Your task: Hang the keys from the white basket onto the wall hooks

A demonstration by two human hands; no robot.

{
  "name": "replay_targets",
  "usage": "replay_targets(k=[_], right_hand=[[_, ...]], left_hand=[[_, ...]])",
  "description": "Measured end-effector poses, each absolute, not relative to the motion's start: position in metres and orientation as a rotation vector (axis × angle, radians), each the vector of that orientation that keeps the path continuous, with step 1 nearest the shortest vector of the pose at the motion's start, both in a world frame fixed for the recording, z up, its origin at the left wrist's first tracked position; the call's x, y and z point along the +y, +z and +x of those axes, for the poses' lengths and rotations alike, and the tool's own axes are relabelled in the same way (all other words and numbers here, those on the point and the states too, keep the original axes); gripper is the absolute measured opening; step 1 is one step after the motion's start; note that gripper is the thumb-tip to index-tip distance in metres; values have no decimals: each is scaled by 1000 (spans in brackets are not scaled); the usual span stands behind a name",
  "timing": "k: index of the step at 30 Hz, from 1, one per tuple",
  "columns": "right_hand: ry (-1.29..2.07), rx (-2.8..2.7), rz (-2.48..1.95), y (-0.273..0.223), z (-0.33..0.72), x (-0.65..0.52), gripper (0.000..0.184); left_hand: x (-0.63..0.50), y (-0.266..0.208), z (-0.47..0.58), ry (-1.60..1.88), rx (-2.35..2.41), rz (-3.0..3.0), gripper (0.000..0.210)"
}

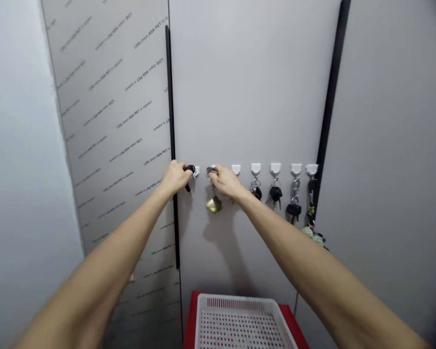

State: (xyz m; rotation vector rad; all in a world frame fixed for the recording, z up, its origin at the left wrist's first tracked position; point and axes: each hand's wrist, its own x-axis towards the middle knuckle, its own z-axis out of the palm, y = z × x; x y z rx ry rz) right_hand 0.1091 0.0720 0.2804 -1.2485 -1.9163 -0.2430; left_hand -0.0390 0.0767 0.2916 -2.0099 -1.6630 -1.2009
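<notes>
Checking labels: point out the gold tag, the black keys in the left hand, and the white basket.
gold tag (214, 205): head view, middle of its face
black keys (191, 168): head view, upper black part
white basket (236, 304): head view, slotted far wall

The head-worn camera looks forward and down at the nearby pale panel (254, 97).

There are seven white hooks (275, 167), four hanging bunches (275, 193) on the rightmost ones, one gold-coloured tag (214, 205), two black strips (171, 121), one white basket (236, 303), one left hand (176, 177) and one right hand (225, 183).
</notes>
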Motion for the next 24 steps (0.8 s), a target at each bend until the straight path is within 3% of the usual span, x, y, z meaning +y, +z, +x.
replay_targets(k=[2,4,8,10,20,24], right_hand=[[-166,-2149,-1208,274,112,66,17],[-81,-2283,-1169,260,118,57,18],[150,-2369,-1127,219,134,37,21],[278,-2424,-1119,194,142,28,22],[285,-2673,-1387,78,182,-5,26],[346,-2750,-1489,50,196,-12,26]], left_hand=[[77,302,-41,-1024,-1722,-2151,17],[77,309,-45,-1067,-1778,-2251,15],[83,310,-51,-1774,-1829,-2173,10],[86,305,-52,-1957,-1838,-2121,8],[91,310,-48,-871,-1795,-2237,17],[92,308,-44,-1087,-1693,-2121,15]])
